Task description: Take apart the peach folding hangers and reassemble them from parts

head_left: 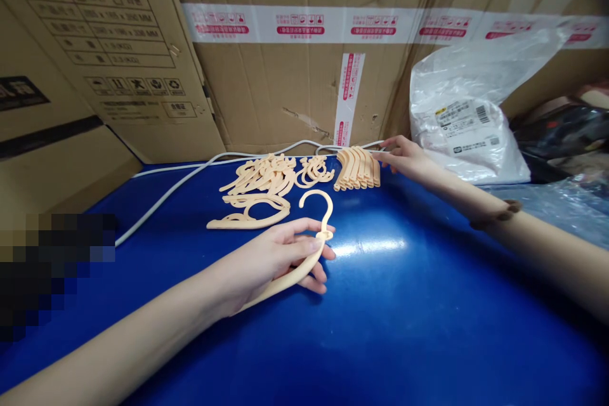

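Stack of bent bits point(358, 169) sits on blue desk point(428, 304), just L of R hand point(402, 157), long ways front-to-back; R hand's nearer than L hand point(278, 250). Can't tell if R fingers pinch any; L fingers hold one-arm hanger point(295, 276) w/ hook pointing away.

Widest free passage runs across the blue tabletop point(419, 323), nearside and right of the left hand point(280, 250), below the right forearm. Far side obstructed: hanger pieces point(266, 171), hooks point(314, 172) and a row of curved arms point(358, 168), backed by a cable point(208, 165) and cardboard point(285, 89). Plastic bag point(476, 155) restricts room just beyond the right hand point(403, 155).
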A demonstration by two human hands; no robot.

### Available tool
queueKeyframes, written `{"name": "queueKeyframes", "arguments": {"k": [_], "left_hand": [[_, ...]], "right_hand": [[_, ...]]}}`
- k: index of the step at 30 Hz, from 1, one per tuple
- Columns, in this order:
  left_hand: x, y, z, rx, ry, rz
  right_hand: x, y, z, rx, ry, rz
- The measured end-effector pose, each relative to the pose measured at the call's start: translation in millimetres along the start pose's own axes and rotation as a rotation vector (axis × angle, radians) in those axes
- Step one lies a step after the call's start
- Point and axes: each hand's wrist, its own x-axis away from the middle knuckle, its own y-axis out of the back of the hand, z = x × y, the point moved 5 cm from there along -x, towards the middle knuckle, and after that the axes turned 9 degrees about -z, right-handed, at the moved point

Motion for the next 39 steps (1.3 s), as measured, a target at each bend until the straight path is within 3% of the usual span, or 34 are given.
{"name": "queueKeyframes", "arguments": {"k": [8, 18, 39], "left_hand": [[1.4, -1.3, 1.0, -0.014, 0.023, 0.023], [1.4, -0.3, 1.5, -0.022, 0.021, 0.042], [2.5, -1.6, 0.0, -0.018, 0.024, 0.062]], "right_hand": [[-0.1, -16.3, -14.4, 0.04, -0.054, 0.027], [-4.7, -11.0, -24.9, 0.068, -0.06, 0.02], [0.3, -7.9, -17.4, -0.013, -0.123, 0.034]]}}
